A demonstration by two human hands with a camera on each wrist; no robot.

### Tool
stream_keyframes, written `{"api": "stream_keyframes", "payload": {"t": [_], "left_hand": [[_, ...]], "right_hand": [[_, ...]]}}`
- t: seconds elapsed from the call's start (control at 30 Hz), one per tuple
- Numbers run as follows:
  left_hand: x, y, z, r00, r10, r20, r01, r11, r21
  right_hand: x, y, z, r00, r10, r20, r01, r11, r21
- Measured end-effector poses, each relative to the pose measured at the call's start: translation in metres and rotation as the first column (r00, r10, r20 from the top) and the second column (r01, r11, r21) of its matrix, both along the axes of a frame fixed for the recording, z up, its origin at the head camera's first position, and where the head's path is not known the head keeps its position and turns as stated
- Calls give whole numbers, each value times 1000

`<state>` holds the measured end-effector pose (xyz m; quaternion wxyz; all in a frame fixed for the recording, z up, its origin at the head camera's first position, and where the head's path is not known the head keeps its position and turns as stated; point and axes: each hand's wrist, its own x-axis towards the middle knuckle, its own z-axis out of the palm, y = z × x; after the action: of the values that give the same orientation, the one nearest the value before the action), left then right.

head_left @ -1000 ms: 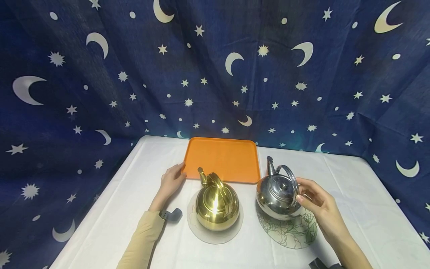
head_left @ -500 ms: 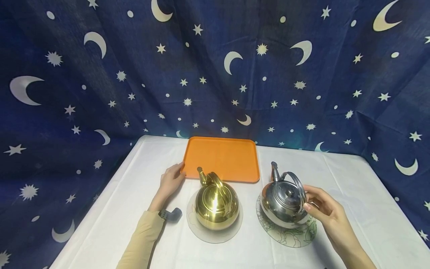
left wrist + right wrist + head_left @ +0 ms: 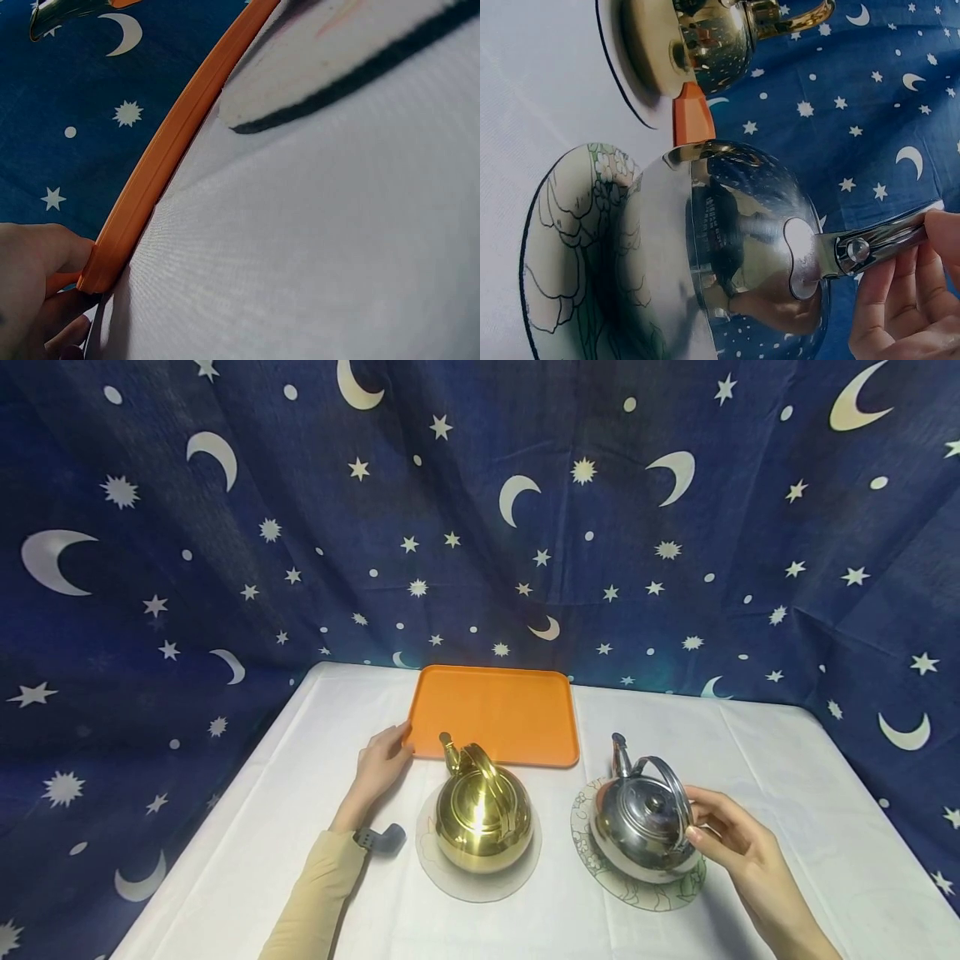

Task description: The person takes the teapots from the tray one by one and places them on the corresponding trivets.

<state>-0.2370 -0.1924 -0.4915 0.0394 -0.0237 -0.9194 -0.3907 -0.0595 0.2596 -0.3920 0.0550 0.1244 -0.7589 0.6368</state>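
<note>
My right hand (image 3: pixel 742 852) grips the arched handle (image 3: pixel 885 244) of a silver kettle (image 3: pixel 643 827), fingers on one side and thumb on the other. The kettle stands over a round green floral mat (image 3: pixel 648 900), its spout pointing to the far side. At the near left corner of an orange tray (image 3: pixel 495 710), my left hand (image 3: pixel 381 764) pinches the rim between thumb and fingers, as the left wrist view shows. A gold kettle (image 3: pixel 483 831) sits between my hands on a round pale mat (image 3: pixel 480 891), its spout toward the tray.
A white cloth (image 3: pixel 555 910) covers the table. Dark blue fabric (image 3: pixel 465 510) with moons and stars hangs behind it and along both sides. The tray lies at the far edge, behind the gold kettle.
My right hand has brought the silver kettle right and toward me, from the mat's far side to over its middle. The left hand, tray and gold kettle have kept their places.
</note>
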Motion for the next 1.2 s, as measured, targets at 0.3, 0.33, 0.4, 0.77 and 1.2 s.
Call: {"api": "stream_keyframes", "payload": {"t": [0.3, 0.33, 0.4, 0.77, 1.2], "left_hand": [[0, 0, 0, 1000, 5, -3, -5, 1000, -10], [0, 0, 0, 1000, 5, -8, -5, 1000, -11], [0, 0, 0, 1000, 6, -14, -6, 1000, -8], [0, 1, 0, 1000, 7, -6, -7, 1000, -7], [0, 0, 0, 1000, 7, -13, -7, 1000, -8]], "right_hand": [[2, 3, -2, 1000, -2, 12, 2, 1000, -5], [2, 3, -3, 1000, -2, 12, 2, 1000, -6], [2, 4, -4, 1000, 1, 12, -1, 1000, -9], [3, 5, -11, 1000, 22, -10, -22, 1000, -3], [6, 7, -16, 998, 55, -21, -55, 998, 15]]}}
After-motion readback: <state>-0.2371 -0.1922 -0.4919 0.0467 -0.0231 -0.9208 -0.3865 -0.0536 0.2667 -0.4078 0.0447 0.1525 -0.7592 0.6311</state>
